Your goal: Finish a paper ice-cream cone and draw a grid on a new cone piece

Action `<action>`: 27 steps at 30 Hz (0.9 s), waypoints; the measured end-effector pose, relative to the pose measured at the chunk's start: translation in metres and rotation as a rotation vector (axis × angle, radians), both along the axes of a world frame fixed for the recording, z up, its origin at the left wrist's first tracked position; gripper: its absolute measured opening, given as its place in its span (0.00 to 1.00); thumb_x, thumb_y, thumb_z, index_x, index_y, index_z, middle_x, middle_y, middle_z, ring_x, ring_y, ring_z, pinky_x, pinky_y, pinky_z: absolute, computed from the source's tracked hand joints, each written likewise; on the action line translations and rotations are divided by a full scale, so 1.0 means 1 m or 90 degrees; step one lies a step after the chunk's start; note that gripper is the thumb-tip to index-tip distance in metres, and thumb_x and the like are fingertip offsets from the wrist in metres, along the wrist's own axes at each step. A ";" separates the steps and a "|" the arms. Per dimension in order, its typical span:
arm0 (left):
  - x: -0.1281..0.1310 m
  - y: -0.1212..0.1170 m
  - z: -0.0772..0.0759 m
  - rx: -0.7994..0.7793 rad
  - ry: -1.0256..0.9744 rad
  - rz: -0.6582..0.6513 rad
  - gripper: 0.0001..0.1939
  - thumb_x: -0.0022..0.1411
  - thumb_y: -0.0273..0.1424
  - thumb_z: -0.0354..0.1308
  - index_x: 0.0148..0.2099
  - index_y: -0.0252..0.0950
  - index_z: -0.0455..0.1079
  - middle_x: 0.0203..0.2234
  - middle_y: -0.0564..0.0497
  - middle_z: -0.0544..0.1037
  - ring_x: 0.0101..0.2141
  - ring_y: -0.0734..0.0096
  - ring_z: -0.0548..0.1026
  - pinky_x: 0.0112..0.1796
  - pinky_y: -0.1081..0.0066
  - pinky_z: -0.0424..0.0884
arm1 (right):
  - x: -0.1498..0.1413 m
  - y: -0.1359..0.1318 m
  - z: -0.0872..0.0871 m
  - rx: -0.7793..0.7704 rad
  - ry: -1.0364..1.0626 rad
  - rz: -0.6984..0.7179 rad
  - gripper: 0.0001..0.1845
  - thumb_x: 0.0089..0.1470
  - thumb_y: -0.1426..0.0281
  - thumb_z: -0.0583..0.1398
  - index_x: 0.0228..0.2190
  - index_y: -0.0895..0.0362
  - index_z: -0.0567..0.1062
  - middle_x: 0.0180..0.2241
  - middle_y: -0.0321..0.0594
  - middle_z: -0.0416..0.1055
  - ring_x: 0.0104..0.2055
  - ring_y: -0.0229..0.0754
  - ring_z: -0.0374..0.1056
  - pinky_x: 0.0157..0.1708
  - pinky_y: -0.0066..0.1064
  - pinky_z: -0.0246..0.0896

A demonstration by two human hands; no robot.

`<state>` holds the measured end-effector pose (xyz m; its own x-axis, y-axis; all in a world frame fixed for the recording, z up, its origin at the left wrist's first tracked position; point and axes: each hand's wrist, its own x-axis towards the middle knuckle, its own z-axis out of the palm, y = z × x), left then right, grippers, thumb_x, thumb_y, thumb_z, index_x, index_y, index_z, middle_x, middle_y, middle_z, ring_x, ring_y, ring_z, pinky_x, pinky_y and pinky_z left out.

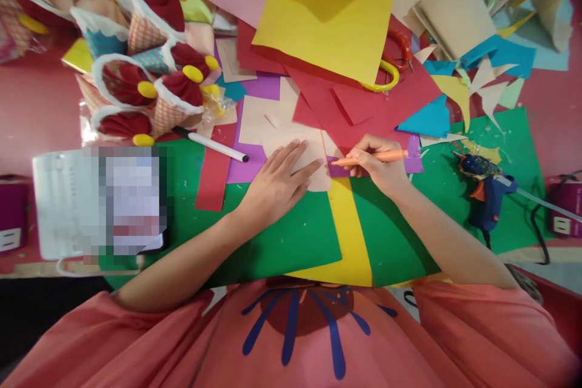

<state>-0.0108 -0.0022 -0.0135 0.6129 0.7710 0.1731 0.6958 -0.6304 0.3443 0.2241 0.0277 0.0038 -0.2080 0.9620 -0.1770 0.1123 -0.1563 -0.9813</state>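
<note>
Right hand [375,163]: fingers pinched round slim orange marker [393,156], tip left of them. Left hand [277,185]: fingers part-spread, flat on pale peach paper [313,143].

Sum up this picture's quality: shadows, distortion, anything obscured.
Head view: a broad shadow darkens part of the yellow sheet at the top; head view: the right forearm appears to shade the green paper; head view: coarse pixelation hides the phone screen; head view: sleeves look stretched toward the lower corners; head view: the orange pen reads fairly clearly.
</note>
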 end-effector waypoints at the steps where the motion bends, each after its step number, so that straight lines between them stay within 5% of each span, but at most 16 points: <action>1: 0.000 0.000 0.000 0.006 -0.003 0.001 0.21 0.70 0.28 0.48 0.64 0.40 0.63 0.64 0.38 0.63 0.65 0.50 0.60 0.60 0.48 0.63 | 0.000 0.000 0.000 0.002 0.007 -0.009 0.16 0.52 0.60 0.63 0.21 0.57 0.69 0.18 0.33 0.72 0.18 0.31 0.65 0.18 0.23 0.60; 13: -0.001 0.003 0.001 -0.038 -0.022 -0.009 0.22 0.69 0.26 0.47 0.62 0.40 0.65 0.60 0.37 0.66 0.60 0.50 0.64 0.57 0.47 0.64 | 0.003 -0.002 -0.003 0.096 -0.077 0.058 0.16 0.58 0.59 0.61 0.26 0.57 0.71 0.21 0.33 0.71 0.22 0.30 0.65 0.22 0.24 0.57; 27: 0.000 0.003 0.001 -0.027 -0.001 -0.001 0.21 0.69 0.27 0.47 0.62 0.42 0.65 0.59 0.40 0.66 0.60 0.52 0.65 0.57 0.48 0.65 | 0.002 0.000 -0.001 0.034 -0.055 0.045 0.16 0.54 0.59 0.62 0.23 0.57 0.70 0.18 0.33 0.71 0.20 0.32 0.64 0.20 0.25 0.57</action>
